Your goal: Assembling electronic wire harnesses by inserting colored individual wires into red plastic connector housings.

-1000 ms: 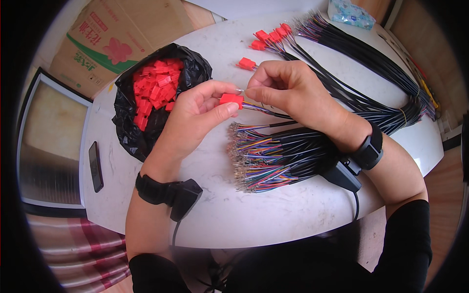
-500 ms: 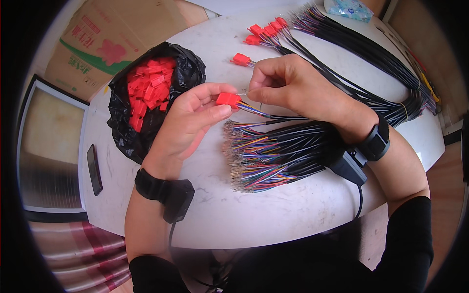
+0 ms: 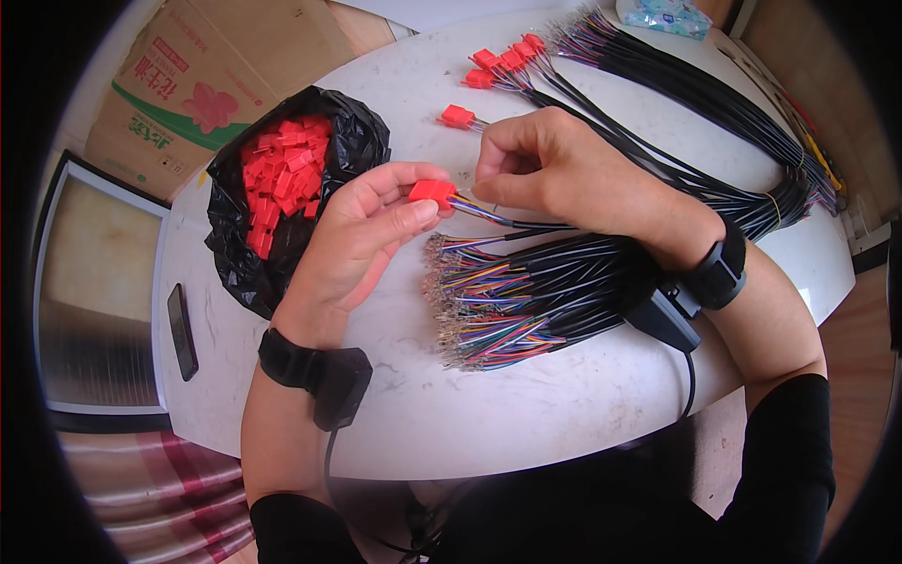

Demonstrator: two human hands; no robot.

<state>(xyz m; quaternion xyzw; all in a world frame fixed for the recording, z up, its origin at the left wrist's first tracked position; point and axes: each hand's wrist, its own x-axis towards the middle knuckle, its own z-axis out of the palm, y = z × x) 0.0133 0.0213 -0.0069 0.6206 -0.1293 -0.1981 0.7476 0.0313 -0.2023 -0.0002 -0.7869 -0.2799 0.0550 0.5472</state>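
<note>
Between the thumb and fingers of my left hand (image 3: 352, 230) is a red plastic connector housing (image 3: 431, 194). Several coloured wires (image 3: 477, 209) run from its right side into a black-sheathed cable. Close to the housing's right end, my right hand (image 3: 564, 174) is closed in a pinch on a thin pale wire, whose end barely shows at the fingertips. Below my hands lies a bundle of black cables (image 3: 583, 273) with stripped, coloured wire ends fanned to the left. Beyond my right hand, several cables end in red connectors (image 3: 510, 59), and a single red connector (image 3: 458, 117) lies nearer.
A black plastic bag (image 3: 362, 127) full of loose red housings (image 3: 282, 169) stands at the left. More black cables (image 3: 695, 89) stretch across the far right. A phone (image 3: 182, 331) lies by the table's left edge, near a cardboard box (image 3: 202, 75). A tissue pack (image 3: 667, 17) sits at the back.
The pale wire at my right fingertips reached the housing's edge before; now less of it shows there. My left hand keeps its hold on the housing. The whole view has shifted slightly.
</note>
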